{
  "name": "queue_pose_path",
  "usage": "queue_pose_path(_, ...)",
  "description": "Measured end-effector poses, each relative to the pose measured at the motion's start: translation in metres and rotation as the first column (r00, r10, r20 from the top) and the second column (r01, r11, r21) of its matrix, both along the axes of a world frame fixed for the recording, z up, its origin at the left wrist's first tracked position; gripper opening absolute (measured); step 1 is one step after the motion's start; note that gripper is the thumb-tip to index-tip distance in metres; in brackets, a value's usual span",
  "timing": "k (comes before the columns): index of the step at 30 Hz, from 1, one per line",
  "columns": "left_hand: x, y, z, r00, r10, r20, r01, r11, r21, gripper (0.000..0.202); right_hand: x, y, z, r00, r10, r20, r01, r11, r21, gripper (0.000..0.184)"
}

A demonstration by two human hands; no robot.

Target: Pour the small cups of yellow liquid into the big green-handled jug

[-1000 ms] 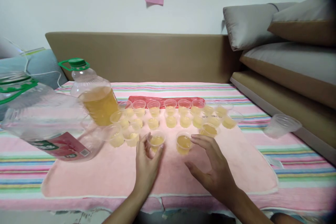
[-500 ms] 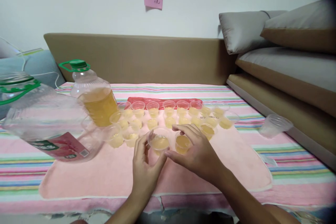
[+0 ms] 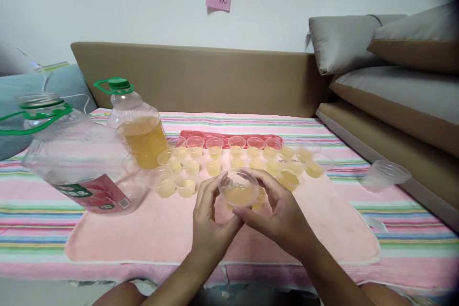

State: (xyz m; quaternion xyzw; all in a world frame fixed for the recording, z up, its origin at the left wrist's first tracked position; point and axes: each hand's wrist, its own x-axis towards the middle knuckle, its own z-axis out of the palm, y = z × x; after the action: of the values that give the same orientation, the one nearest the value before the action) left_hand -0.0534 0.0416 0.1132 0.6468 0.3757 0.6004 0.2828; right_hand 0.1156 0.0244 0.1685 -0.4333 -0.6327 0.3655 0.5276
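**Clear cup in a shared grip**

The left hand and right hand close around the cup of yellowish liquid, fingers on opposite sides, thumbs meeting at its near side. Beyond the hands stand rows of smaller-looking filled cups. Left of the left hand are a nearer bottle and a part-filled bottle; below both hands, a pink mat.

Nearest cup clear, its liquid amber. Pad pink, edged white. Cloth striped pink, green, blue, yellow. Bottle cap green. Wrapper red. Backboard brown.
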Motion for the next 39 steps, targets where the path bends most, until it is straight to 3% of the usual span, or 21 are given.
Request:
queue_pose_path(3,0.002,0.0,0.002,0.998,-0.061,-0.009,0.061,0.998,0.009,0.078,0.004,0.001,0.001,0.994,-0.011,-0.112,0.01,1.0,-0.013,0.057)
queue_pose_path(7,0.006,0.004,-0.003,0.993,-0.115,0.028,0.116,0.992,-0.043,0.083,0.027,0.006,0.008,0.982,-0.091,-0.164,0.103,0.992,0.067,0.056)
queue_pose_path(12,0.013,0.011,-0.016,0.987,-0.161,-0.025,0.142,0.927,-0.347,0.101,0.065,0.012,0.01,0.98,-0.177,-0.085,0.187,0.975,0.12,0.056)
queue_pose_path(16,0.023,0.017,-0.025,0.97,-0.223,-0.094,0.154,0.869,-0.471,0.095,0.086,0.012,0.001,0.975,-0.219,-0.034,0.222,0.966,0.13,0.053)
queue_pose_path(21,0.04,0.024,-0.029,0.972,-0.205,-0.117,0.129,0.875,-0.466,0.078,0.102,0.011,-0.006,0.947,-0.317,-0.041,0.32,0.94,0.115,0.056)
queue_pose_path(27,0.054,0.032,-0.03,0.977,-0.186,-0.101,0.127,0.899,-0.42,0.046,0.121,0.009,0.003,0.897,-0.427,-0.116,0.441,0.885,0.149,0.056)
queue_pose_path(32,0.057,0.04,-0.037,0.978,-0.206,-0.043,0.174,0.906,-0.386,0.049,0.126,0.008,0.006,0.91,-0.411,-0.06,0.415,0.891,0.185,0.054)
queue_pose_path(39,0.064,0.054,-0.047,0.973,-0.225,0.055,0.23,0.904,-0.362,0.052,0.107,0.012,0.002,0.944,-0.331,0.0,0.327,0.933,0.148,0.056)
